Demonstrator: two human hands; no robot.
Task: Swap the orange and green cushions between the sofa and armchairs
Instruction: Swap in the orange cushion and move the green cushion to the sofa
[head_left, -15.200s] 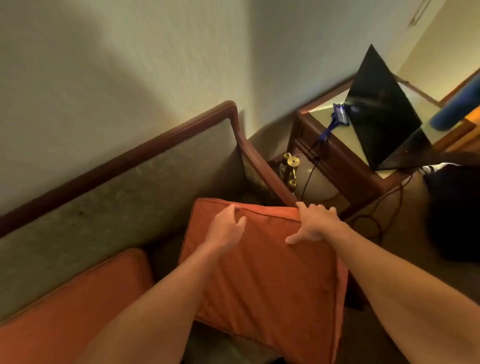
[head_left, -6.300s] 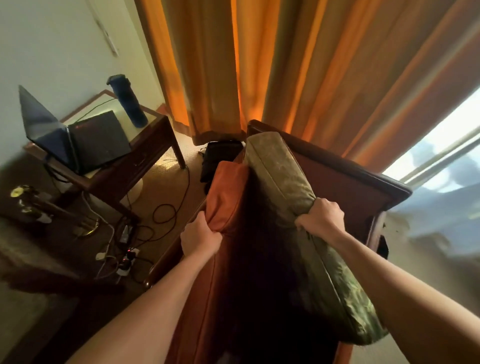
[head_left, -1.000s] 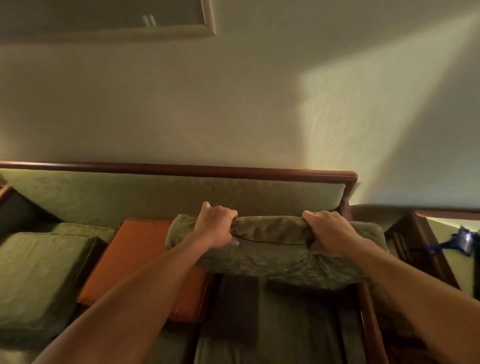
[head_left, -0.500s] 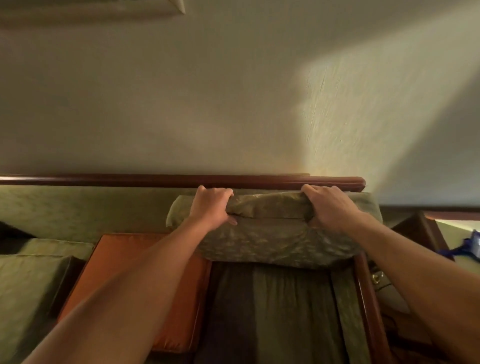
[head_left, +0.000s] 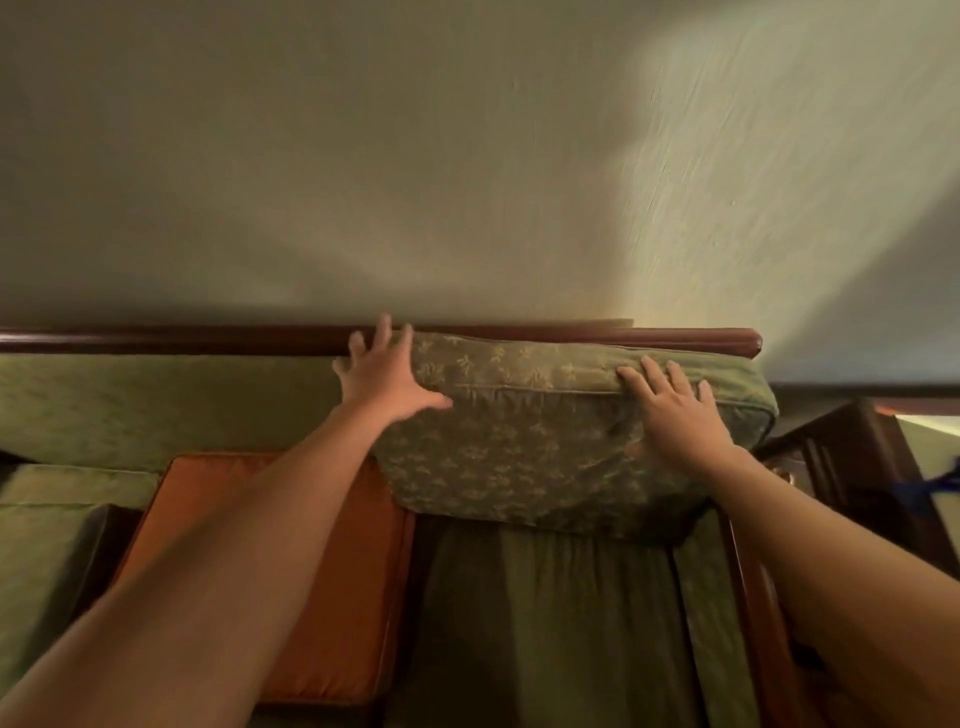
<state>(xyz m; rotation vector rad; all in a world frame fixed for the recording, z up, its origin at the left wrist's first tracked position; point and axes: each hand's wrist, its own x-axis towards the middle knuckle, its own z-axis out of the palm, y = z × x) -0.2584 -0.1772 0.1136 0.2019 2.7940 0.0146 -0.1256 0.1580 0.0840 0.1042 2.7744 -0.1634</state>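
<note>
Left hand (head_left: 387, 376) and right hand (head_left: 675, 410) lie flat on the green cushion (head_left: 545, 441) against the sofa (head_left: 156, 400) back.

Orange flat fabric cushion (head_left: 332, 582): middle hidden behind the left forearm. Green patterned upholstered sofa (head_left: 156, 405): cut off at left and lower edges. Dark wooden desk (head_left: 852, 457): cropped at right edge; blue item (head_left: 935, 486) on it indistinct.

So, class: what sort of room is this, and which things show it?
Probably a living room or lounge: a wood-framed sofa against a plain wall, loose green cushion and orange cushion, dark wooden side table.
</note>
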